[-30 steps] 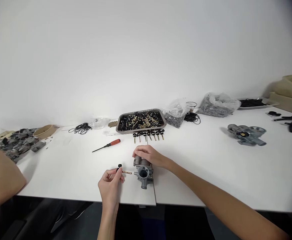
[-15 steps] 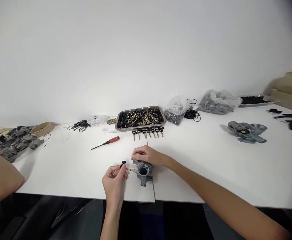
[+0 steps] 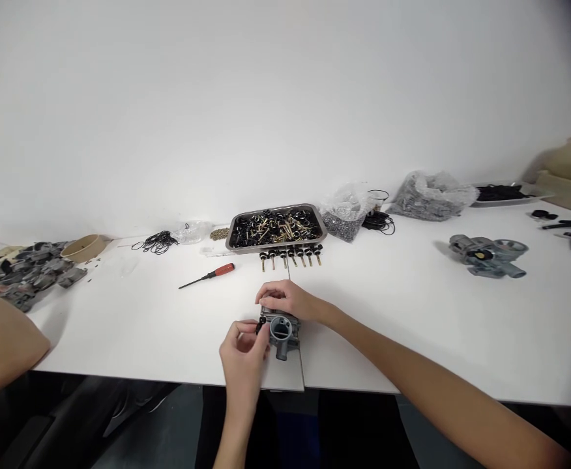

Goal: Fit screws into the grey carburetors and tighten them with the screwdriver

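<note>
A grey metal carburetor (image 3: pixel 282 350) rests near the table's front edge, its round bore facing me. My right hand (image 3: pixel 289 300) is closed over its top and grips the body from behind. At the carburetor's left side, my left hand (image 3: pixel 244 354) pinches the black head of a brass shaft (image 3: pixel 261 324) between thumb and fingertips. The head sits close against the body, and a thin rod shows across the bore. Several similar black-headed brass shafts (image 3: pixel 292 255) stand in a row beyond my right hand.
Behind the row is a metal tray (image 3: pixel 231 246) full of such shafts. A red-handled screwdriver (image 3: pixel 217 273) lies left of it. Another carburetor (image 3: pixel 488 255) lies on the right; several grey bodies (image 3: pixel 36 273) are heaped on the left, near another person's arm (image 3: pixel 6 348).
My left hand has moved right, pushing the brass shaft into the carburetor's side. Its black head is now close to the body, and a rod shows across the bore. My right hand stays on top.
</note>
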The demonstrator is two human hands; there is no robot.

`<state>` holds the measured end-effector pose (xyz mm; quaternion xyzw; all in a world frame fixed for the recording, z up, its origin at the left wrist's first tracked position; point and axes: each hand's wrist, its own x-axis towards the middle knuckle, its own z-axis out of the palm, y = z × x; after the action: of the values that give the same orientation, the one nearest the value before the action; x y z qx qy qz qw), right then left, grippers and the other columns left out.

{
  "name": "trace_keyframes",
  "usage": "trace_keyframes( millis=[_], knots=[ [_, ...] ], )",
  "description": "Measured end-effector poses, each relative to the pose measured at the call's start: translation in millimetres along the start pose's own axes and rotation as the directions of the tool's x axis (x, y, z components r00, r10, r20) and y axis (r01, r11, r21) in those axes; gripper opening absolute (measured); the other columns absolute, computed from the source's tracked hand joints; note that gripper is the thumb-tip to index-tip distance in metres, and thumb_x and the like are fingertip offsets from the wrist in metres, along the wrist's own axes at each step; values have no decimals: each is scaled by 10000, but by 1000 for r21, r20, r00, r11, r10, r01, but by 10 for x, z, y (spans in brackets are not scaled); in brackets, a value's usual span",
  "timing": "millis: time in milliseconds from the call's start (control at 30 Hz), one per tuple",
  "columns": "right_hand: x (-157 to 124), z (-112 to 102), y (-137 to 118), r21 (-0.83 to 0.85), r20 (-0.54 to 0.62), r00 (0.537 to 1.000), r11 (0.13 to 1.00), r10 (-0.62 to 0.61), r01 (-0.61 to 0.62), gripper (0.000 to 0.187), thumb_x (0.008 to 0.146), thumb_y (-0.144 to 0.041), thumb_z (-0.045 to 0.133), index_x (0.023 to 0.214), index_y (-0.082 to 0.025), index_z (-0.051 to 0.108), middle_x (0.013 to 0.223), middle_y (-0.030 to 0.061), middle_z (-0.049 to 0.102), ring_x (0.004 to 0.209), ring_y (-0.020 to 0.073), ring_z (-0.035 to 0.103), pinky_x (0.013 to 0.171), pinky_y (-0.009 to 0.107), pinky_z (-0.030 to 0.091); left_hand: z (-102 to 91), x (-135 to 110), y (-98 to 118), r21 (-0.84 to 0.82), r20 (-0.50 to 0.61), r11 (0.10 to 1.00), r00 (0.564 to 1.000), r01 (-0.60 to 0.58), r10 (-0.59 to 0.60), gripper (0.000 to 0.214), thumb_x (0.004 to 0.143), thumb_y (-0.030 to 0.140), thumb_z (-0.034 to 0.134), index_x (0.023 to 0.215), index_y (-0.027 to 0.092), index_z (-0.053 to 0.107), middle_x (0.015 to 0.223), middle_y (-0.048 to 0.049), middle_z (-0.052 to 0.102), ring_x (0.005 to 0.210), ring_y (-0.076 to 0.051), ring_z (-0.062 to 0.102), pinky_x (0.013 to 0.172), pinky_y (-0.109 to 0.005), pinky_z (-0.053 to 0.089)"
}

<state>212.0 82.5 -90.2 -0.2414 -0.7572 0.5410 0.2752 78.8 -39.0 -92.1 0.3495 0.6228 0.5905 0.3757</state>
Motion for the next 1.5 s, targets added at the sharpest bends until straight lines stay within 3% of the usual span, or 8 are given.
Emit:
trace_keyframes(
  millis=[167, 300, 567, 900, 1067, 1300, 1500],
  knots=[
    [10, -10, 26, 9, -15, 1000, 1000, -20, 20, 274, 855, -407, 567, 920, -152, 644, 768, 24, 604, 698, 126, 528, 660, 240, 399, 13, -100, 25, -12, 62, 1000, 998, -28, 29, 310, 766, 474, 615, 690, 176, 570, 508, -5, 528, 484, -122, 483, 503, -241, 408],
    [15, -17, 48, -6, -17, 999, 999, -38, 38, 262, 854, -396, 569, 910, -152, 645, 785, 27, 621, 701, 126, 546, 672, 245, 417, -86, -14, 29, -57, 169, 998, 986, 16, -6, 290, 753, 440, 633, 710, 156, 595, 503, -14, 538, 484, -132, 495, 516, -254, 408],
    [0, -30, 18, -14, -9, 999, 999, -39, 38, 250, 854, -377, 572, 900, -142, 643, 772, 28, 626, 691, 125, 551, 649, 237, 422, -166, 106, -18, -53, 272, 997, 962, 50, -33, 292, 739, 408, 663, 812, 134, 594, 492, -20, 554, 451, -122, 485, 508, -247, 384],
    [-10, -29, 21, -34, -3, 999, 998, -51, 51, 245, 863, -371, 568, 880, -139, 644, 746, 15, 609, 657, 105, 519, 615, 217, 402, -267, 271, -43, -15, 439, 999, 898, 40, -30, 310, 780, 387, 650, 918, 115, 593, 547, -30, 580, 471, -130, 524, 497, -247, 410],
    [1, -33, 14, -24, -8, 999, 999, -46, 46, 227, 856, -342, 580, 886, -128, 649, 761, 19, 613, 677, 105, 524, 641, 217, 409, -278, 260, -123, -1, 408, 1000, 913, -16, 15, 294, 809, 384, 623, 908, 109, 594, 538, -27, 586, 432, -121, 522, 488, -244, 416],
    [3, -37, 4, -38, 2, 999, 998, -54, 54, 229, 855, -335, 581, 874, -119, 654, 739, 18, 601, 638, 92, 490, 591, 203, 380, -252, 191, -114, -38, 266, 994, 957, -107, 113, 300, 771, 357, 671, 937, 119, 594, 584, -14, 598, 414, -116, 523, 470, -250, 432],
    [2, -41, 17, -65, 4, 998, 996, -61, 61, 234, 863, -341, 572, 883, -123, 654, 749, 20, 602, 637, 89, 485, 589, 200, 375, -270, 211, -158, -6, 295, 992, 947, -128, 124, 307, 797, 349, 642, 981, 103, 655, 506, -7, 577, 444, -106, 518, 553, -262, 469]
  ],
)
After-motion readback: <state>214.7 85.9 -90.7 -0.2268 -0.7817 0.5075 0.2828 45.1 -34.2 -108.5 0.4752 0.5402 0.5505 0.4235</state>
